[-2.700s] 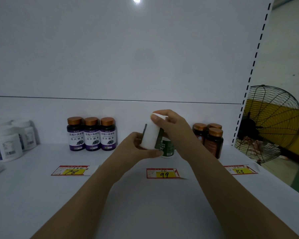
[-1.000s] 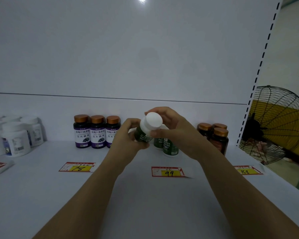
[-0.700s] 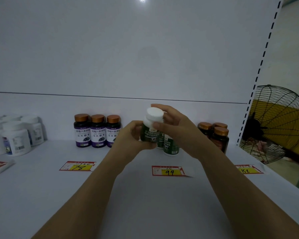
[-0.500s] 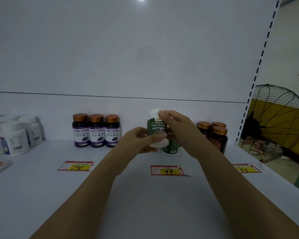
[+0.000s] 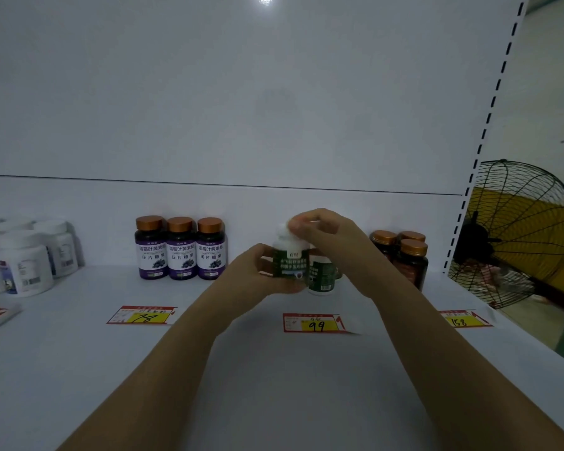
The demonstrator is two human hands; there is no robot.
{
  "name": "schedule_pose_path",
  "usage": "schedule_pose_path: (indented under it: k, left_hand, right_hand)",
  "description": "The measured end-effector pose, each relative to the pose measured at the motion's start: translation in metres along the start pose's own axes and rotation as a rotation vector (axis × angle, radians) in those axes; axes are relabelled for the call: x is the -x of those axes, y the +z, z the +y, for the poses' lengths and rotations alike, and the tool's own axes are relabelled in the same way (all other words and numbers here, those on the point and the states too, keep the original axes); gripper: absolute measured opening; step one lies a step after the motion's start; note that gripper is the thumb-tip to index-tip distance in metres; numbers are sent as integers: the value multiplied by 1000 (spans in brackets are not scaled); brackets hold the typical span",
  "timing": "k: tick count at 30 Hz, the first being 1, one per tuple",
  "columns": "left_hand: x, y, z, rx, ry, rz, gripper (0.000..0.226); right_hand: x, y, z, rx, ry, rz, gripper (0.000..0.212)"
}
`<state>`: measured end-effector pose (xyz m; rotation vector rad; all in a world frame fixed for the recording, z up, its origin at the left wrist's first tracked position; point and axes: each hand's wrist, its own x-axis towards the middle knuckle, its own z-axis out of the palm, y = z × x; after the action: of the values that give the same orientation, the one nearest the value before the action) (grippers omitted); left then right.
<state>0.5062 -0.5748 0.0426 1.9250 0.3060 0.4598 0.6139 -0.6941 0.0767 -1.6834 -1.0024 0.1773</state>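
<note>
A white bottle with a green label (image 5: 290,263) is held upright above the shelf (image 5: 274,385), in front of me. My left hand (image 5: 251,271) grips its lower body from the left. My right hand (image 5: 326,236) pinches its white cap from above and the right. Just behind it a second green-labelled bottle (image 5: 321,278) stands on the shelf, partly hidden by the held one and my right hand.
Three purple-labelled bottles with copper caps (image 5: 180,249) stand at the back left, white bottles (image 5: 23,262) at the far left, dark brown bottles (image 5: 407,258) at the right. Price tags 78 (image 5: 142,315), 99 (image 5: 315,323) and 158 (image 5: 464,319) lie on the shelf. A fan (image 5: 518,232) stands beyond the shelf's right end.
The bottle was turned in both hands, from white side facing me, through tilted with cap toward me, to upright with the green label facing me. It also sank slightly lower.
</note>
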Motion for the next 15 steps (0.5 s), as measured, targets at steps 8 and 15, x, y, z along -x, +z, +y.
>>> schedule_pose_path:
  k: [8,15]
  left_hand:
    - [-5,0,-12,-269,48,33,54]
    - [1,2,-25,-825,-89,-24,48]
  right_hand:
    - [-4,6,-3,381,-118,31,32]
    - [-33,24,-2,538,-165,87,29]
